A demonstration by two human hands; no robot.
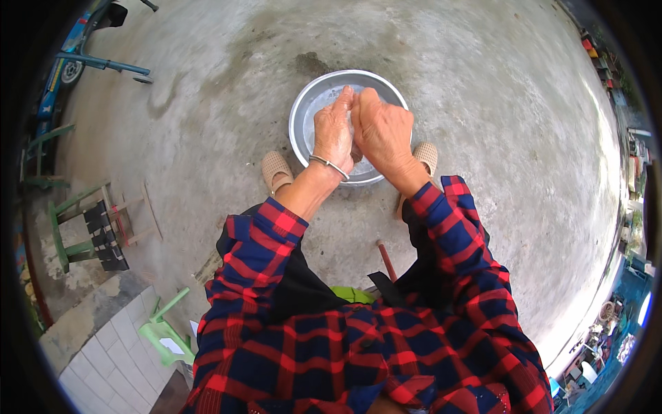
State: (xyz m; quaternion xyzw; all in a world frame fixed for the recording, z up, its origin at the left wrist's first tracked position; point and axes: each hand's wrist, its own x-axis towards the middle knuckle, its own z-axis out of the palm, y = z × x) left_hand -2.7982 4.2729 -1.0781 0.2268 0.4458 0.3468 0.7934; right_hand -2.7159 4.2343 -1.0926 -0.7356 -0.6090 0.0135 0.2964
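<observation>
A round metal basin (301, 116) stands on the floor between my feet, with a wet-looking, pale inside. Over it my left hand (334, 135) and my right hand (384, 131) meet, thumbs close together at the far side. A metal bangle (329, 165) circles my left wrist. My right fingers are curled into a fist-like grip against the left hand. The left fingers are bent in, mostly out of sight. A small brown patch (356, 153) shows between the two hands; what it is, I cannot make out.
Beige perforated shoes (276, 172) flank the basin. A reddish stick (387, 261) lies between my legs. To the left are a green-framed chair (72, 248), a light green plastic stool (167, 339) and a blue wheeled vehicle (69, 69). Assorted goods (607, 310) line the right edge.
</observation>
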